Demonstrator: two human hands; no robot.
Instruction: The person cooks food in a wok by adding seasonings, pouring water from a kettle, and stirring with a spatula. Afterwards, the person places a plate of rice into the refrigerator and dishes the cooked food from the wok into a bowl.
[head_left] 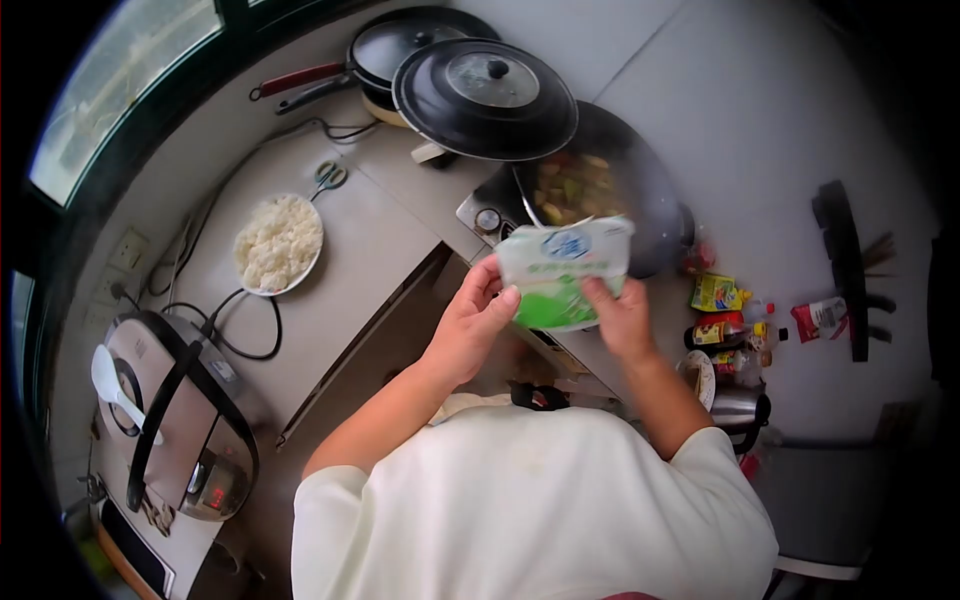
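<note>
White T-shirt (530, 510) sits nearest, below the wok (645, 175) in view; by its near edge, left hand (474, 318) and right hand (622, 318) pinch a green-and-white packet (545, 268), best steadied by both.

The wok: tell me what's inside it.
The wok holds chunks of food, some pale yellow, some green. From this view, the lid covers its upper-left part and the packet its lower-left; whatever lies behind them is hidden.

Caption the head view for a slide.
Left hand and right hand hold a green-and-white packet near a pan of food.
</note>
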